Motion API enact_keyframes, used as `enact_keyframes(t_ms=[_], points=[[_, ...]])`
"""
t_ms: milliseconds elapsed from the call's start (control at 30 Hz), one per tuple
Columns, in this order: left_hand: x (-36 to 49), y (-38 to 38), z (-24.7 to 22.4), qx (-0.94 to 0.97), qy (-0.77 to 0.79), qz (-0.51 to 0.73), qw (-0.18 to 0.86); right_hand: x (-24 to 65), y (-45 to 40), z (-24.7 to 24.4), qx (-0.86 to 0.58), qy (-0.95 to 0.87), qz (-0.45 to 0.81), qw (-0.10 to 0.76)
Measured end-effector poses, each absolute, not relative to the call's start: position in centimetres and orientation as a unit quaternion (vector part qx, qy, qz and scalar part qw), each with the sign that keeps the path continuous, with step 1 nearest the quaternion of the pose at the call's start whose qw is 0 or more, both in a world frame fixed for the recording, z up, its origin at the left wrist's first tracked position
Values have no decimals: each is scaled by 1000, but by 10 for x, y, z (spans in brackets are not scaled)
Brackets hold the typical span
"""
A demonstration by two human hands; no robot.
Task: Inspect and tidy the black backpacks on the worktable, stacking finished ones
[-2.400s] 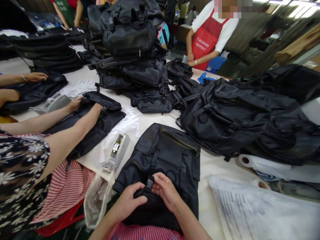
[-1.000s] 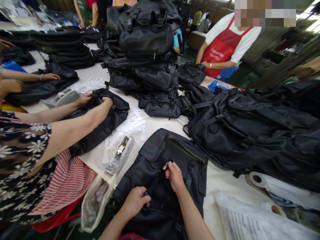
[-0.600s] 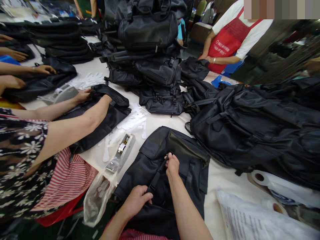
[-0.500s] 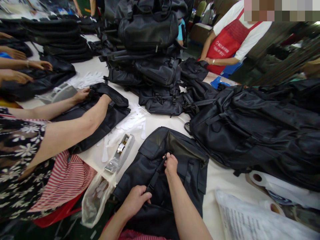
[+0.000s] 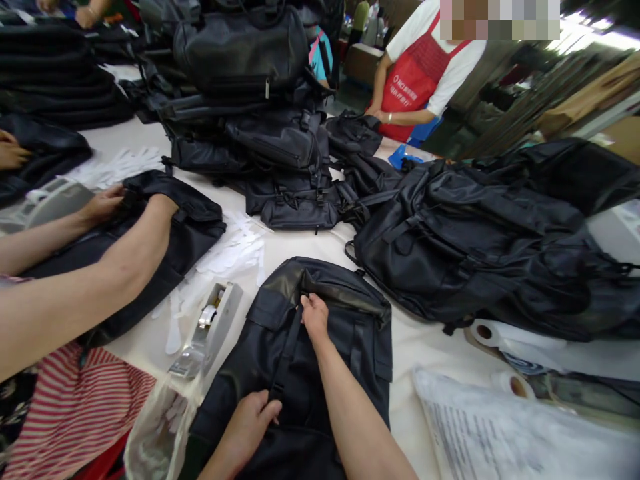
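A black backpack [image 5: 330,373] lies on the white table in front of me, its top end pointing away. A narrow black strap [image 5: 289,350] with a small buckle [image 5: 278,388] runs down its front. My right hand [image 5: 315,317] pinches the strap's upper end near the bag's top fold. Lower down, my left hand [image 5: 253,417] is closed, thumb and forefinger at the strap's lower end just below the buckle. What lies inside its fingers is partly hidden.
Left of the bag stand a tape dispenser [image 5: 207,327], white paper strips [image 5: 230,247] and an open pouch [image 5: 160,427]. A co-worker's arms [image 5: 125,267] work on another bag. Black bags are piled behind [image 5: 240,60] and right [image 5: 450,247], near paper rolls [image 5: 515,333] and a plastic package [image 5: 500,420].
My view has turned right, so the scene sits further left. The strap now runs straighter between my hands, with the left hand slightly below the buckle. Both hands stay at the strap.
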State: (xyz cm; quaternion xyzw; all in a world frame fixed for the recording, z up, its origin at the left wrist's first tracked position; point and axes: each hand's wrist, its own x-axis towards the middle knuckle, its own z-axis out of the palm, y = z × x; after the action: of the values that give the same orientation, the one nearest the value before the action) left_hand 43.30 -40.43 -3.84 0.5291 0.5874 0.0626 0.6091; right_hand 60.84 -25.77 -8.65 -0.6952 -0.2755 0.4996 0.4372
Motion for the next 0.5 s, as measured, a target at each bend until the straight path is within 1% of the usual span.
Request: enact_keyframes(t_ms=[133, 267, 367, 500], points=[[435, -399, -43, 531, 596, 35, 602, 616, -253, -77, -672, -282, 526, 439], [432, -397, -30, 509, 560, 35, 652, 631, -256, -68, -632, -272, 569, 451], [427, -399, -18, 489, 537, 40, 686, 638, -258, -68, -631, -260, 576, 450], [424, -407, -13, 488, 558, 27, 670, 637, -255, -74, -651, -239, 576, 432]])
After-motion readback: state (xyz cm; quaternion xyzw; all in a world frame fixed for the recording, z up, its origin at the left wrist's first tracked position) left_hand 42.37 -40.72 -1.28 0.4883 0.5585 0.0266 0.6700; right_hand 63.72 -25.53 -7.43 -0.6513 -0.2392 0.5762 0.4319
